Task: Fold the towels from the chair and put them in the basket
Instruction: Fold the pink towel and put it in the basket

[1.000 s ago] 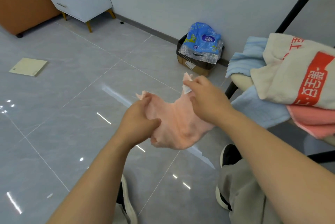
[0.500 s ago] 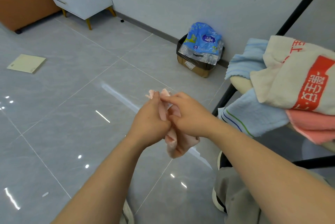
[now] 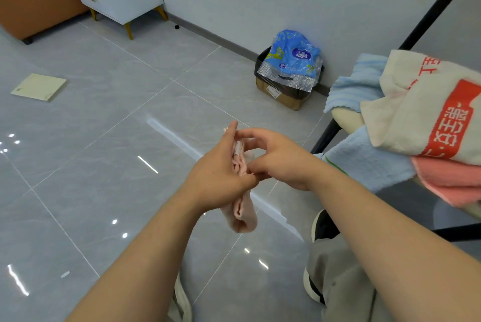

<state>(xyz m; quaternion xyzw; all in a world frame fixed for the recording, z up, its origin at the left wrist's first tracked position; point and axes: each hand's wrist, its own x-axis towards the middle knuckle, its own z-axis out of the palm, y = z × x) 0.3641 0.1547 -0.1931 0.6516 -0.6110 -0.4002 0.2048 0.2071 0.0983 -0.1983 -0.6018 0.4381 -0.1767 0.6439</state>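
The small pink towel [image 3: 243, 215] is held between both hands in the middle of the view, above the floor [image 3: 104, 178]. By the left hand [image 3: 218, 178] it is kept against the palm, with the fingers almost straight and the thumb, as far as can be seen, laid across the cloth. By the right hand [image 3: 281, 160] the gathered folds are pinched with curled fingers. Both grips are thus closed on the cloth, and its lower end hangs free at 6 o'clock under the left hand.

The step in hand is judged to be the folding of this towel, which looks bunched and not flat. For the next move the edges should be laid together neatly, and then the basket must be found, since no basket is seen here.

At 3 o'clock the chair [image 3: 346, 117] is loaded with more towels: a light blue towel [image 3: 364, 165], a cream towel with red print [image 3: 406, 118] and a coral towel [image 3: 447, 181]. At 1 o'clock a cardboard box [image 3: 283, 96], lined with a black bag, is filled by a blue plastic package [image 3: 291, 61].
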